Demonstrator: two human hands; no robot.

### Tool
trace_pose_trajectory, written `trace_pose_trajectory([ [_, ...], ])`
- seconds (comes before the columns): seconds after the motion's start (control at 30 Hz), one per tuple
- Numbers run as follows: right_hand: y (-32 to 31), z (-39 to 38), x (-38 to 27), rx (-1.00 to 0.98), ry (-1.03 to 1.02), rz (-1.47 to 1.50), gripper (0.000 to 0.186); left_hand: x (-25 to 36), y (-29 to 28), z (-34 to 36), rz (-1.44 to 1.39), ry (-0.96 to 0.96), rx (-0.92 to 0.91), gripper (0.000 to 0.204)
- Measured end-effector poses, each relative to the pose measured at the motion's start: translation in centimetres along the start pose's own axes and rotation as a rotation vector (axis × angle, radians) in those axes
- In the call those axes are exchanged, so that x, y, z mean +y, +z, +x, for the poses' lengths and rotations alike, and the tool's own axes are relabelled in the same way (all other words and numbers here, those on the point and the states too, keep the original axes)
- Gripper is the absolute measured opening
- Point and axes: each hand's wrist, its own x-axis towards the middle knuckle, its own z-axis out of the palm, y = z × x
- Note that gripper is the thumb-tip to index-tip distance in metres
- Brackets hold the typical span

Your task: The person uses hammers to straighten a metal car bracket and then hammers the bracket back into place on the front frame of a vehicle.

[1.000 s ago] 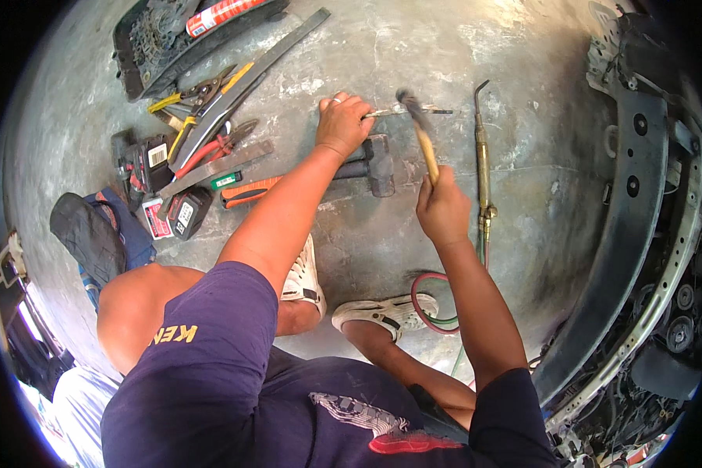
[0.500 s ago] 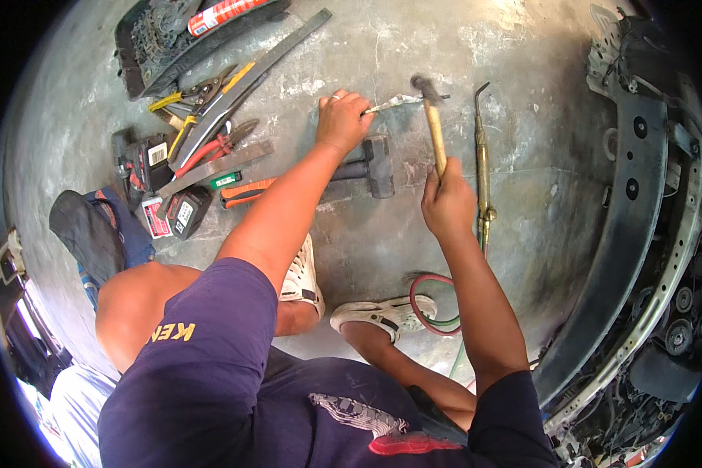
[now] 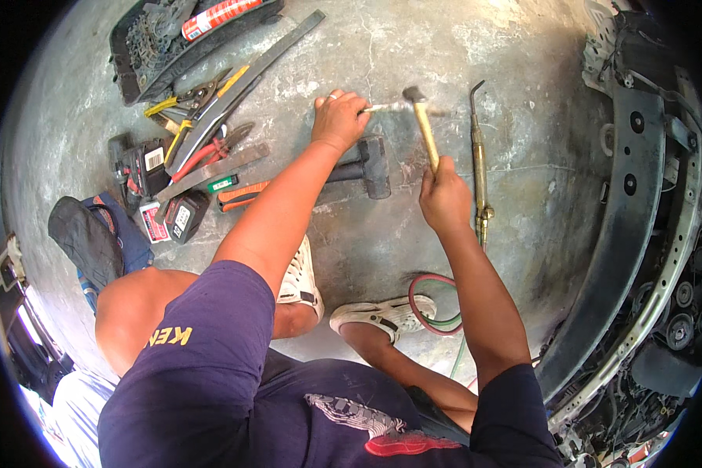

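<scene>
With our right hand (image 3: 446, 201) we are gripping a wooden-handled hammer (image 3: 427, 137); with our left hand (image 3: 340, 119) we are pinching a thin rod (image 3: 384, 107). The hammer's head is overlapping the rod's length, and blur is hiding whether they are touching. Nearby, a sledgehammer (image 3: 375, 168) and a brass torch (image 3: 480, 156) are lying on the floor (image 3: 546, 207).

The hammer (image 3: 426, 139) has a smooth wooden handle and a dull metal head. The torch (image 3: 480, 164) is brass-like metal with a slight sheen; the floor (image 3: 534, 207) is worn concrete, and the shirt (image 3: 203, 382) is matt cloth.
</scene>
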Motion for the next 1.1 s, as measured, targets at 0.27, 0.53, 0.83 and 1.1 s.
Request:
trace_pose_trajectory([
  [0.27,0.5,-0.6,0.5,0.052,0.012,0.043,0.019,-0.3,0.2,1.2,-0.004,-0.023,0.059,0.024],
  [0.53,-1.8,-2.8,0.4,0.209,0.035,0.312,0.020,1.1,-3.0,0.4,-0.576,-0.117,0.117,0.013],
  [0.83,1.2,-13.0,4.2,0.039,0.347,0.442,0.021,1.1,-7.0,0.3,-0.335,-0.295,-0.247,0.024],
  [1.1,3.2,-15.6,4.6,-0.102,0.288,0.358,0.022,0.3,-6.7,-1.7,0.024,-0.025,-0.472,0.031],
])
